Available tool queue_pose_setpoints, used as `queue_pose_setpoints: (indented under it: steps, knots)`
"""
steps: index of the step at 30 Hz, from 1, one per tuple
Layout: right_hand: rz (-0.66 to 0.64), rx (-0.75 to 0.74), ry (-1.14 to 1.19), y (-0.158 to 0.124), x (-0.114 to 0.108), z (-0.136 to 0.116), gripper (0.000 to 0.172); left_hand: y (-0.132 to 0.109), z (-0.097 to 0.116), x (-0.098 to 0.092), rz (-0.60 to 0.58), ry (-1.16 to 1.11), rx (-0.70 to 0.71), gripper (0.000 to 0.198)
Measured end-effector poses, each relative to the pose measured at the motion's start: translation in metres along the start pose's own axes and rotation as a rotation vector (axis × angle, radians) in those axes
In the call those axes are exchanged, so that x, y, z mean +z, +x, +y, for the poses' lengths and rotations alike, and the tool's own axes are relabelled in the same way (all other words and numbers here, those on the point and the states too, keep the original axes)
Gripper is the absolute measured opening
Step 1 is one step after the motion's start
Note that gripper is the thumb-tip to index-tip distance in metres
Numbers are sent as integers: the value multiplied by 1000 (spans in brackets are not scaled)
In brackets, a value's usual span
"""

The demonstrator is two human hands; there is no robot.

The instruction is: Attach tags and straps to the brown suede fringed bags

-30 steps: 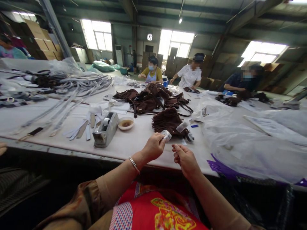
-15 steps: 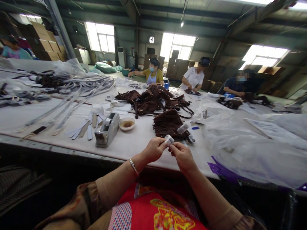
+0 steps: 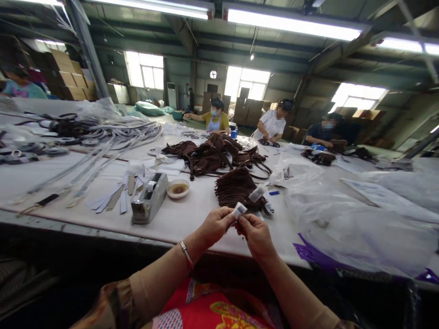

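Note:
Between my hands is a small white packet or wrapped piece with a grey patch; its exact kind is too small to make out. My left hand pinches it from the left between thumb and fingers. From the right, the fingertips of my right hand close on its lower edge. Just beyond them lies a dark brown fringed bag, with a whitish wrapped piece on its right side.
A tape dispenser, a small dish of brown liquid and card strips lie to the left. Brown bags are heaped behind. Plastic sheeting spreads right beside a blue item. Several people work across the table.
The view has tilted upward, so ceiling lights now show and the table sits lower. Both hands stay together at the small white piece, which now shows a little more between the fingers.

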State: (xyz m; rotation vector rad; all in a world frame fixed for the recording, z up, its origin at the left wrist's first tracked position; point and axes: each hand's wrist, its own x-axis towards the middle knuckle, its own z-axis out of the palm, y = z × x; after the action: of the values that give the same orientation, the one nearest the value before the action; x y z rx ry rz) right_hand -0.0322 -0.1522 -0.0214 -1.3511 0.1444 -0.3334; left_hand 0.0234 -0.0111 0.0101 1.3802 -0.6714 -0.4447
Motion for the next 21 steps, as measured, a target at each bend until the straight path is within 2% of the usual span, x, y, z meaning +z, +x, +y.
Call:
queue_pose_setpoints:
  steps: [3, 6, 11, 15, 17, 19, 21]
  knots:
    - [21, 93, 89, 0, 1, 2, 36, -3, -6, 0, 6, -23, 1, 43]
    - [0, 108, 112, 4, -1, 3, 38, -5, -12, -5, -19, -73, -16, 42]
    - [-116, 68, -48, 13, -10, 5, 32, 1, -25, -9, -125, -61, -21, 37]
    - [-148, 106, -212, 14, -20, 14, 19, 11, -38, -4, -101, 117, -83, 21]
    - [-150, 120, -298, 14, -28, 22, 15, 17, -39, -5, -115, 258, -59, 12]
    - [-153, 139, -336, 18, -38, 31, 17, 24, -35, -12, -126, 397, 23, 7]
    - [-89, 220, -268, 29, -49, 40, 28, 34, -31, -24, -114, 503, 84, 7]
